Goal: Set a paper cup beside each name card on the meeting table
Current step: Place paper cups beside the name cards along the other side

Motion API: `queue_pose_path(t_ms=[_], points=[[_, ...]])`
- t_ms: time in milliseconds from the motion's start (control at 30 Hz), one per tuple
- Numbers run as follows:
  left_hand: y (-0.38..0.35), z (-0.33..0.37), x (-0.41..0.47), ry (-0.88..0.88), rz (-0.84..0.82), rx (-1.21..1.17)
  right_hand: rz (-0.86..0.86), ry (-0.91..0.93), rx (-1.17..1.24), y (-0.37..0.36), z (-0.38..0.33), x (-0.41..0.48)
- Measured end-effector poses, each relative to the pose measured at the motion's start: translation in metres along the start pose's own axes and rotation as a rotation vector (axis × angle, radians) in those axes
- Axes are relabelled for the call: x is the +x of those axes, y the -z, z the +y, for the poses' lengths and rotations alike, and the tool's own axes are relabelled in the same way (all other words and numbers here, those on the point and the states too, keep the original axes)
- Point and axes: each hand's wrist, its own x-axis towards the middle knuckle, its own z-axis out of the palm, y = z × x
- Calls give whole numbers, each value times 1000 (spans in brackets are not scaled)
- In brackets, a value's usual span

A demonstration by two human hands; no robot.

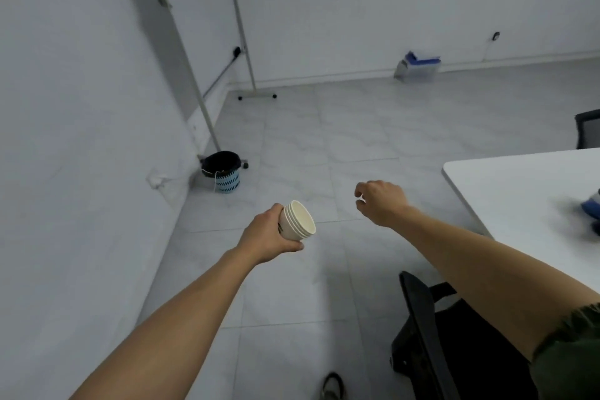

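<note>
The left hand (268, 234) is wrapped around a stack of paper cups (297, 221), fingers curled under the side and thumb over the top. The white cups are nested, tipped on their side with the open mouths facing right, and at least 3 rims show one inside another. They are held in the air over the grey tiled floor (324, 140), well apart from the white table (519, 178) at the right. The right hand (381, 201) is raised just right of the cups, not touching them, its fingers loosely curled around nothing. At the table's right edge lies a blurred blue and white thing (592, 204), too smeared to identify. A black chair (422, 334) stands near, below the right forearm, and 1 more dark chair (587, 130) shows beyond the table's far side. By the left wall sits a blue patterned bin (222, 172) with a black liner, beside the legs of a wheeled metal stand (242, 29). A blue and white box (418, 66) rests against the far wall.
</note>
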Motion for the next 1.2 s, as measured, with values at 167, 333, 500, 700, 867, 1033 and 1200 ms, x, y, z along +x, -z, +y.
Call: queue_pose_path(t_ms=[167,333,500,700,867,1033,1200], points=[[55,-25,107,41,26,24,-2,11,24,13,-18,134],[89,-45,197,49,25,12,-5,41,30,18,-30,231],[112,-65,320,5,-6,23,-10,9,16,8,-18,340],[140,-62,486,-105,-86,50,2,-158,29,10,25,460],[150,-26,601,-208,-171,94,24,-296,36,26,75,520],[121,24,718,-330,-265,112,34,-439,39,25,154,581],[77,83,835,-404,-339,120,31,-529,48,13,248,651]])
